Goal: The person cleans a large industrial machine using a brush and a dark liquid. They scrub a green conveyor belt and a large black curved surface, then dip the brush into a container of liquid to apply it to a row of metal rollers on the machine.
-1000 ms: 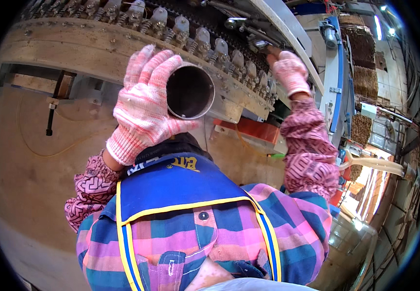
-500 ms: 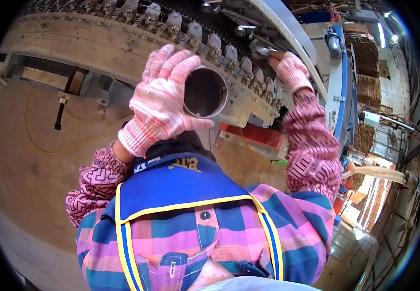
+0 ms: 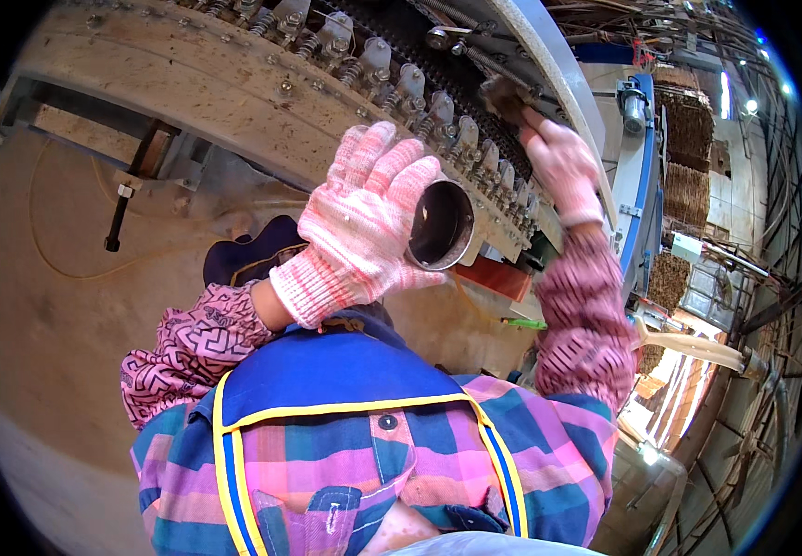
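Note:
My left hand [image 3: 359, 208], in a pink-and-white knit glove, is wrapped round the side of a round metal can [image 3: 442, 225]. The can's open mouth faces up and its inside is dark; I cannot make out what is in it. My right hand [image 3: 560, 162], gloved alike, reaches over the machine and grips a small brush [image 3: 503, 95]. The brush's brownish bristle end is at the dark chain [image 3: 461, 97] that runs behind a row of springs and metal tabs [image 3: 410, 85]. My fingers hide most of its handle.
A long dusty machine beam [image 3: 160, 79] crosses in front of me, with a curved pale guard [image 3: 558, 69] beyond the chain. A black-handled bolt [image 3: 119, 218] hangs below the beam at left. A red part [image 3: 494, 276] lies low near the can. Brown stacks [image 3: 682, 116] stand far right.
My left hand and the can have shifted right and slightly down in view. My right hand, still on the brush, is a little lower, with the bristle end now plainer.

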The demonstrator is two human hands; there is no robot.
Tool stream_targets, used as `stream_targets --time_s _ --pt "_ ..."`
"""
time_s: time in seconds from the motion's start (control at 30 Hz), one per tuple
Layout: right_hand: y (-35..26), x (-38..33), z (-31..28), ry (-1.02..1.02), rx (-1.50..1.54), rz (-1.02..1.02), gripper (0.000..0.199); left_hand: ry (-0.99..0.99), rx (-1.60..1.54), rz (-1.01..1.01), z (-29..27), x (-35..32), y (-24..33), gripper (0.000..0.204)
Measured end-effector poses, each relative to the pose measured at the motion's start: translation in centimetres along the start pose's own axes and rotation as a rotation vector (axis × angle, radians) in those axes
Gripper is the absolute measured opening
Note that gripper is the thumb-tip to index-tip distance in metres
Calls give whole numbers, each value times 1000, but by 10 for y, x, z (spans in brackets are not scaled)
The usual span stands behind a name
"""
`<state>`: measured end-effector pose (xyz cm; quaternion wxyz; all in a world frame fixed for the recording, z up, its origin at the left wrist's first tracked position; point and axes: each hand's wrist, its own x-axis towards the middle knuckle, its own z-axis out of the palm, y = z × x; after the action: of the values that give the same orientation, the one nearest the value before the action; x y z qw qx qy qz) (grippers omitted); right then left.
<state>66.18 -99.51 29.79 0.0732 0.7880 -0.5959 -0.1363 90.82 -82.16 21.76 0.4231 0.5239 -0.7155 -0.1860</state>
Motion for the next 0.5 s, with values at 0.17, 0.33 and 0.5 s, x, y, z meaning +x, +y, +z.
stream_targets --time_s 0.17,0.33,0.5 --pt "-9 54 29 -64 -150 -133 38 -43 -41 6 -1 -2 2 111" --pt "-7 31 -5 -125 -196 88 38 -15 -59 -17 -4 2 3 107" --pt "-28 49 -18 -195 -108 -59 41 26 -82 -17 -3 0 -2 103"
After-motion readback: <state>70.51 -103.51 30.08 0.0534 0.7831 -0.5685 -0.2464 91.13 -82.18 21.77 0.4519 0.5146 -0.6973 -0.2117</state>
